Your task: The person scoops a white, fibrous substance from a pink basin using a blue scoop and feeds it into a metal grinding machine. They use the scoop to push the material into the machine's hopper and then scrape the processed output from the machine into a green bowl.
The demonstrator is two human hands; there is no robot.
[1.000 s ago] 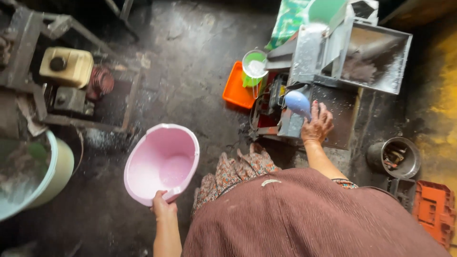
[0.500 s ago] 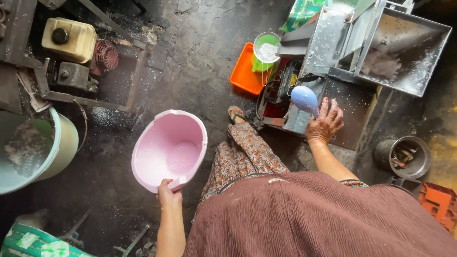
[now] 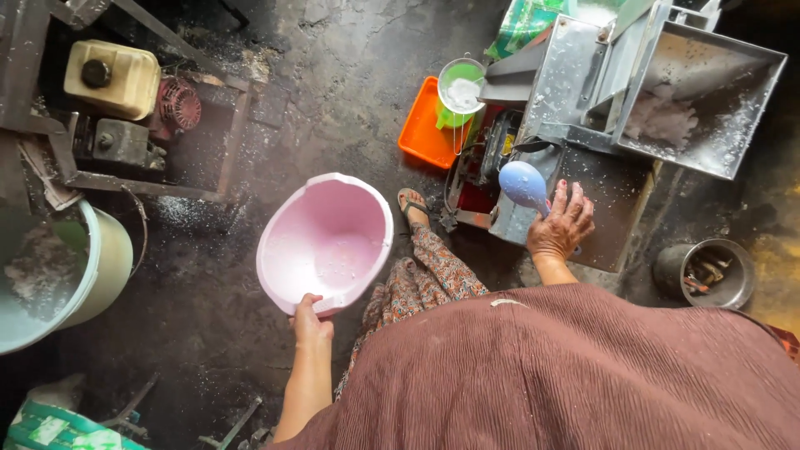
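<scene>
Under me is a dark, cracked concrete floor [image 3: 333, 92], grimy and dusted with white powder, worst at nine o'clock. At two o'clock stands the grey sheet-metal grinding machine [image 3: 583, 92], boxy and dull, its square hopper [image 3: 708, 100] holding a pale clump and speckled white. At ten o'clock a small engine [image 3: 125, 92] with a cream tank and red fan housing sits in a rusty angle-iron frame. At eight o'clock a big pale-green plastic bucket [image 3: 104, 258] holds greyish, crumbly stuff. My brown ribbed garment [image 3: 567, 375] fills the lower right, with patterned trousers and a sandalled foot [image 3: 412, 204] below the centre.

The pink plastic basin [image 3: 325, 242], round, smooth and flecked with white, hangs just left of centre, over the floor. My left hand [image 3: 310, 321] is closed on its near rim, thumb over the edge. At one o'clock lies a flat orange plastic tray [image 3: 425, 133], with a green cup of white powder [image 3: 461, 87] touching it. At four o'clock sits a dull metal pot [image 3: 708, 271] of dark scraps. My right hand [image 3: 562, 225] rests on the machine's lower plate, fingers spread yet curled round the handle of a light-blue plastic scoop [image 3: 523, 185].
</scene>
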